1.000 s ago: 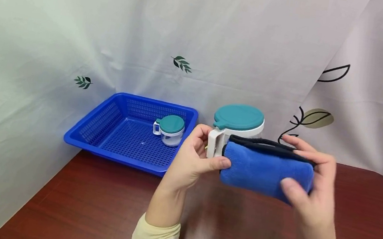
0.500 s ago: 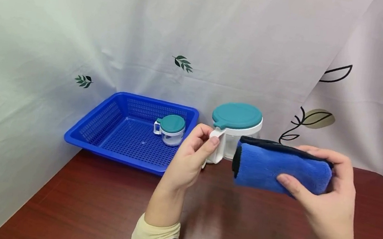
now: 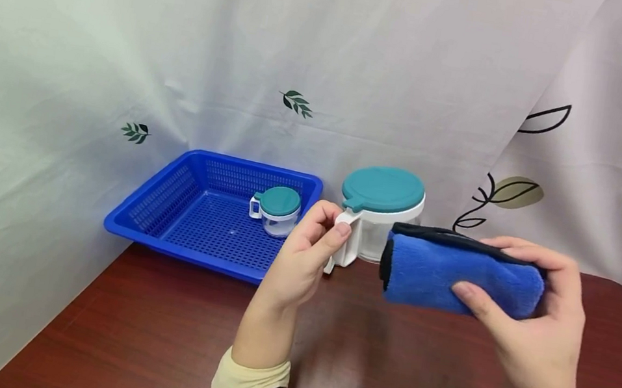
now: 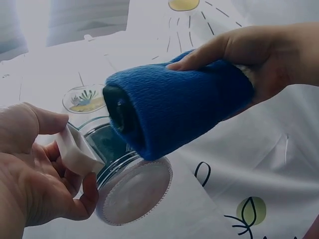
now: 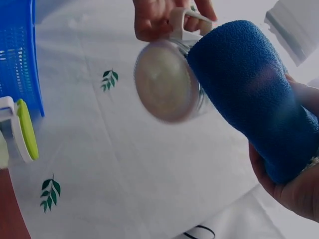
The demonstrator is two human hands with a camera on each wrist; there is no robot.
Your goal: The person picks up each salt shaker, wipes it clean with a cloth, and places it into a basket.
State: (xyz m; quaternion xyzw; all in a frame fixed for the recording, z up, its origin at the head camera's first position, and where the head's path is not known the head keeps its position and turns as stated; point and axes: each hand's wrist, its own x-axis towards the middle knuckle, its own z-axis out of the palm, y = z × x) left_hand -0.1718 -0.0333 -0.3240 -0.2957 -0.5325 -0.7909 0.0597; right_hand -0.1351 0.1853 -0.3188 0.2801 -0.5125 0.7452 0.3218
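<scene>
By its white handle (image 3: 346, 243), my left hand (image 3: 299, 258) holds a clear jar (image 3: 373, 236) with a teal lid (image 3: 384, 189). The jar's round base (image 4: 135, 193) shows from below in the left wrist view, so it is raised off the table. My right hand (image 3: 537, 315) grips a rolled blue towel (image 3: 454, 275) with black edging, thumb in front and fingers over the top. The roll's left end overlaps the jar's lower right side in the head view. A dark opening shows at this end in the left wrist view.
A blue plastic basket (image 3: 148, 243) stands at the back left of the reddish-brown table (image 3: 151, 330). Inside it, near the right wall, is a smaller clear jar (image 3: 279, 223) with a teal lid and white handle. A pale leaf-printed curtain (image 3: 236, 46) hangs behind.
My right hand has moved right with the towel, away from the left hand. My left thumb has shifted from the towel's end onto the jar's handle. The jar has moved slightly left.
</scene>
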